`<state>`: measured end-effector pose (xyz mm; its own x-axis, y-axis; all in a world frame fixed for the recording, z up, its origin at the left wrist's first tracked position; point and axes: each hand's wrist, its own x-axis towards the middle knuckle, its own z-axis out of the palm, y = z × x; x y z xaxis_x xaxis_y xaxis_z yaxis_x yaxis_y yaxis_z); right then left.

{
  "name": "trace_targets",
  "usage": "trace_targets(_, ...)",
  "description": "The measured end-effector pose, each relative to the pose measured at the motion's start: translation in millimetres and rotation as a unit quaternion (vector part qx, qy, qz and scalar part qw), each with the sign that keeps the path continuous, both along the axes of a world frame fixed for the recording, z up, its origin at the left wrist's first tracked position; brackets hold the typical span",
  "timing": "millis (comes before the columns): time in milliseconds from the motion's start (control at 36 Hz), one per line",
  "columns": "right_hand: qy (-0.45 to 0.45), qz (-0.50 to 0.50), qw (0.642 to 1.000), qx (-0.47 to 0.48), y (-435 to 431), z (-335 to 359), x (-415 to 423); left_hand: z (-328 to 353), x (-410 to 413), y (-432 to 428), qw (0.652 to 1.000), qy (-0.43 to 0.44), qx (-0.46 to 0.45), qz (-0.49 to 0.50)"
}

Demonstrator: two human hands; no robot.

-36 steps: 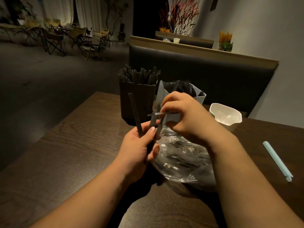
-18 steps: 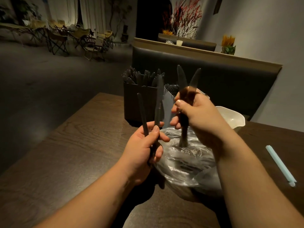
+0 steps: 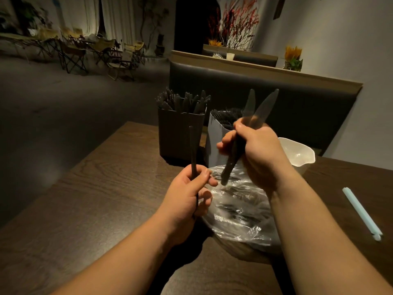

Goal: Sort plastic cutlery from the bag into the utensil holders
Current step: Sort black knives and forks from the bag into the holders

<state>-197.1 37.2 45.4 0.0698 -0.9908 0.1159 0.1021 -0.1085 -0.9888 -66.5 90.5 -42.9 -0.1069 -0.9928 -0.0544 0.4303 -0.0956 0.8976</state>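
My right hand (image 3: pixel 258 149) grips black plastic knives (image 3: pixel 254 112), blades up, above the clear plastic bag (image 3: pixel 240 207) of dark cutlery on the wooden table (image 3: pixel 102 188). A single thin black utensil handle (image 3: pixel 193 150) stands upright in the grip of my left hand (image 3: pixel 188 193), just left of the bag. Behind the hands stand two holders: a dark one (image 3: pixel 180 133) full of black cutlery and a pale one (image 3: pixel 214 141), also filled with dark pieces.
A white bowl (image 3: pixel 297 155) sits right of the pale holder. A pale blue stick-like object (image 3: pixel 361 212) lies on the table at the right. A padded bench back (image 3: pixel 276 90) rises behind the table, and the table's left edge drops to the floor.
My right hand lifted knives out of the bag and holds them blades up. One of the two pieces in my left hand has gone; a single handle stays there.
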Motion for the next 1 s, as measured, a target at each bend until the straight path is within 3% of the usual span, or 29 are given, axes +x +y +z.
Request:
trace_targets(167,-0.073,0.027,0.996,-0.036,-10.3,18.5,10.4,0.4,3.2,-4.0,0.994,0.026,0.015,0.107)
trace_targets(389,-0.222,-0.019,0.974,-0.048,-62.2,72.2,58.2,1.3,6.9,-5.1,0.995,0.037,0.006,0.096)
trace_targets(639,-0.165,-0.125,0.976,-0.063,-103.2,65.0,90.0,-3.4,14.8,-14.5,0.994,0.042,0.003,0.097)
trace_targets(833,-0.168,-0.105,0.976,-0.092,-118.6,65.2,96.8,-5.0,19.8,-23.3,0.992,0.069,0.011,0.102)
trace_targets(1000,-0.024,-0.104,0.991,-0.086,-128.2,57.3,99.4,-6.7,19.0,-24.9,0.993,0.071,0.004,0.096)
